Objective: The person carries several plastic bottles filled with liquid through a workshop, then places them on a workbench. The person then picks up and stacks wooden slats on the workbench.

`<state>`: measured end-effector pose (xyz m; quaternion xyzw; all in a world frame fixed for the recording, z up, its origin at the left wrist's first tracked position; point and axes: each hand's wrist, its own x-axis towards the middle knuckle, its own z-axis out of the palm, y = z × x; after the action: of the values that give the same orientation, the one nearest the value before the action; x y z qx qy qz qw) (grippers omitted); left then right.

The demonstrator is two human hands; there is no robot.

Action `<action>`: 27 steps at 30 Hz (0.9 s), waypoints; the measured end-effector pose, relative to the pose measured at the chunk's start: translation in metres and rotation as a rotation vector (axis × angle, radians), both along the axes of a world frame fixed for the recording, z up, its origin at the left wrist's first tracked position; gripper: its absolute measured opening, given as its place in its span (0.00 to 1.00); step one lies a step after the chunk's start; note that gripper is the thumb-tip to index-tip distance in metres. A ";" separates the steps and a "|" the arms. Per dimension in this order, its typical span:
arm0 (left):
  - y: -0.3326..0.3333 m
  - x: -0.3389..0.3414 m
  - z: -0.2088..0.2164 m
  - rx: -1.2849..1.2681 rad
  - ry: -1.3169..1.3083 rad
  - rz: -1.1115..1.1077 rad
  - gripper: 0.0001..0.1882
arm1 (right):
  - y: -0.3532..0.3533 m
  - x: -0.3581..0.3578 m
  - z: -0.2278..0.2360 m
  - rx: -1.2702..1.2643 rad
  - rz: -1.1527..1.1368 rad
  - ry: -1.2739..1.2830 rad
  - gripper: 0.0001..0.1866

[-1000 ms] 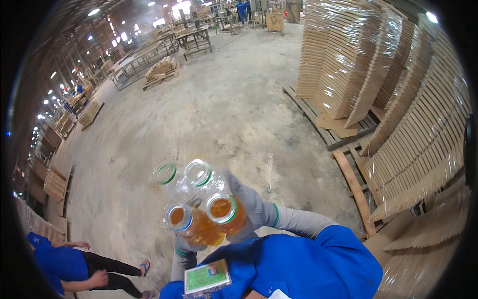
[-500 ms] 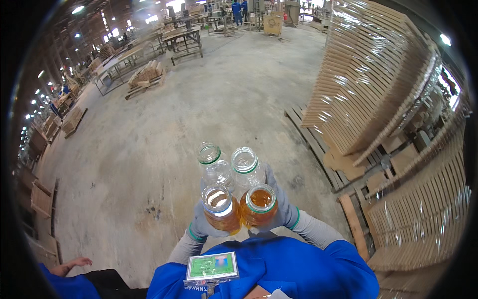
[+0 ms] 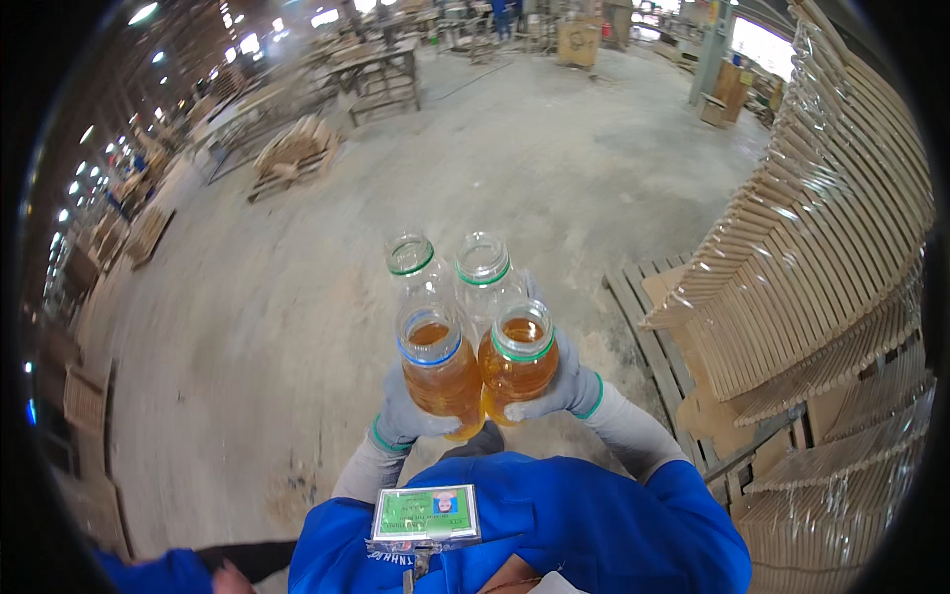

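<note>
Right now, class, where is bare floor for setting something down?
Bare floor lies between the four jars and the wood pile, and rightward to the pallet. Crowded: the right side, with wrapped stacks.

One head-worn fisheye looks down and forward; jars [image 3: 442, 381] near, floor [image 3: 554, 168] stretching beyond.

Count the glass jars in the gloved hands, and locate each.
4. Near row: blue-banded jar left, green-banded amber jar right. Far row: clear left jar, clear right jar. No others show.
</note>
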<state>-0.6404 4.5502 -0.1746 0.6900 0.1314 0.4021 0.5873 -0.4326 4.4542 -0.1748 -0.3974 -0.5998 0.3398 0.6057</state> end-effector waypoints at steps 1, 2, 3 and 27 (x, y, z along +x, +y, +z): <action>0.037 0.030 0.004 0.029 0.040 -0.045 0.46 | 0.025 0.027 0.008 0.015 -0.039 0.004 0.55; 0.073 0.058 0.007 0.060 0.079 -0.094 0.45 | 0.053 0.054 0.015 0.040 -0.081 0.005 0.54; 0.107 0.094 0.009 0.081 0.113 -0.168 0.44 | 0.079 0.084 0.020 0.049 -0.142 -0.001 0.53; 0.680 0.833 -0.023 -0.036 0.075 -0.204 0.43 | 0.635 0.819 0.005 0.100 -0.421 -0.435 0.66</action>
<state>0.1928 5.2303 -0.1978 0.7036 0.0894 0.3118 0.6322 0.3864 5.0896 -0.1696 -0.5462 -0.6358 0.0840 0.5389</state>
